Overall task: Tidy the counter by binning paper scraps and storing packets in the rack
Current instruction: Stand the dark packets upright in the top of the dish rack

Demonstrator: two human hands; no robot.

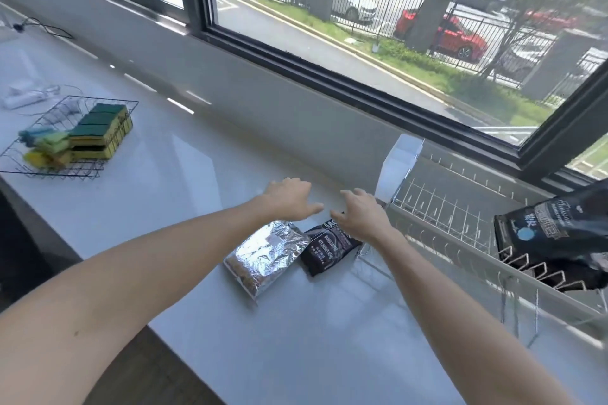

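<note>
A crinkled silver foil packet [266, 255] lies flat on the white counter [184, 174], with a black coffee packet [329, 248] right beside it. My left hand [289, 199] hovers palm down just beyond the foil packet, fingers spread and holding nothing. My right hand [360, 212] is over the top end of the black packet, fingers apart, with no grip visible. A metal wire rack [460, 223] stands at the right, and a large black packet [556, 233] stands upright in its slots. No paper scraps or bin show.
A clear plastic holder [399, 168] stands at the rack's near-left corner. A black wire basket [65, 138] with green and yellow sponges sits at the left. Behind it lie a white power strip [26, 97] and cables. A window sill runs along the back.
</note>
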